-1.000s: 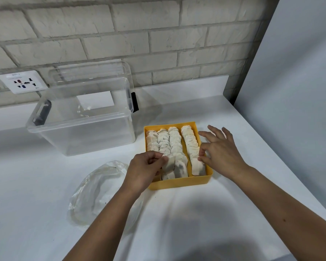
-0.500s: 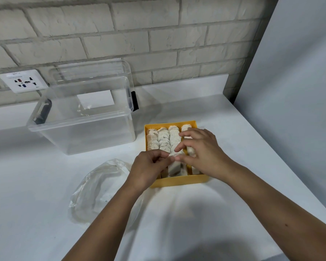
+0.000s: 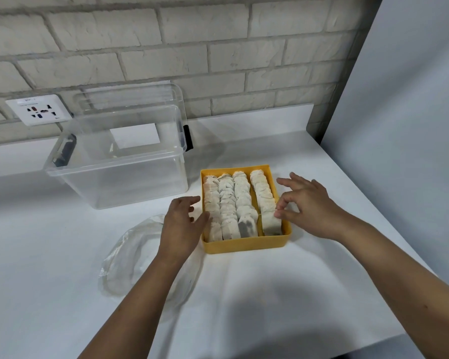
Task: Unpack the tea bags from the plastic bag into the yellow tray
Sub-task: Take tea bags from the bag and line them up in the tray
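Rt row of tea bags [image 3: 263, 198], lying front-to-back in yellow tray [image 3: 244, 245], is pinched by right hand [image 3: 309, 208]; left hand [image 3: 182, 224] is spread loose beside.

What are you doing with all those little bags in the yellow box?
A person is packing tea bags into a yellow tray on a white table. The tray holds four full rows. The right hand pinches at one of the tea bags in the right-hand row, seemingly tidying it. The left hand is open at the tray's left side. The plastic bag lies flat beside the left arm and looks empty.
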`<state>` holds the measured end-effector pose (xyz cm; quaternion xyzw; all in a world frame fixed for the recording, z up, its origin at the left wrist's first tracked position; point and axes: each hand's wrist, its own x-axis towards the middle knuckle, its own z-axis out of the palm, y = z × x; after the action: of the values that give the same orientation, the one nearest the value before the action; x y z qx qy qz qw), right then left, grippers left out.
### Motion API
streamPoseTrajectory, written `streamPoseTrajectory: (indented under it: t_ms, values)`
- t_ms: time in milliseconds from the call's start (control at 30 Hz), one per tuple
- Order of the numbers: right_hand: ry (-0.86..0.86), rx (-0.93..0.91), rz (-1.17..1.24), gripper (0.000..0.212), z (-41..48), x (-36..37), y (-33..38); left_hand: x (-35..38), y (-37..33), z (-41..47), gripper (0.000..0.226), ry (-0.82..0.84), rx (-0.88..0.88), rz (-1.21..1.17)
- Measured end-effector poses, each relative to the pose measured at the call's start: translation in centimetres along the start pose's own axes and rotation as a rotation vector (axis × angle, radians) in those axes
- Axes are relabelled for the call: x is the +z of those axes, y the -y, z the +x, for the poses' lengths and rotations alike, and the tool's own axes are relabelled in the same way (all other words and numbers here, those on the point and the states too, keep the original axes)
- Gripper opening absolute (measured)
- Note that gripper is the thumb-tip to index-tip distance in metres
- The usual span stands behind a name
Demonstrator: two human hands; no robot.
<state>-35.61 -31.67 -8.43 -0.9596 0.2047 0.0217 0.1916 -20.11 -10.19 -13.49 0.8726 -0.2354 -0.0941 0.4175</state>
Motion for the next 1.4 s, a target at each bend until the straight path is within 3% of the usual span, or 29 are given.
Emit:
streamPoseTrajectory:
  t_ms: [100, 400, 567, 800, 1100, 1400]
  values:
    - [0.056, 0.046, -0.012, 0.014, 0.4, 1.0, -0.5, 0.2, 0.2, -0.2, 0.051, 0.067, -0.068, -0.032]
    - [-0.231, 0.108, -0.269, 0.024, 1.4, 4.6, -0.8, 0.1, -0.1, -0.2, 0.046, 0.135, -0.159, -0.011]
    - [-0.290, 0.170, -0.142, 0.044, 0.0, 5.4, -0.6, 0.2, 0.2, 0.1, 0.038, 0.202, -0.152, -0.012]
    - [-0.252, 0.269, 0.053, 0.040, -0.9, 7.2, -1.3, 0.7, 0.7, 0.5, 0.036, 0.217, -0.156, -0.030]
    - [-0.285, 0.235, 0.153, 0.039, 4.8, 6.5, -3.6, 2.3, -0.1, 4.7, 0.036, 0.151, -0.205, -0.076]
    - [-0.341, 0.251, 0.256, 0.039, 11.5, 6.1, -4.1, 4.8, -0.8, 8.9, 0.036, -0.076, -0.303, -0.312]
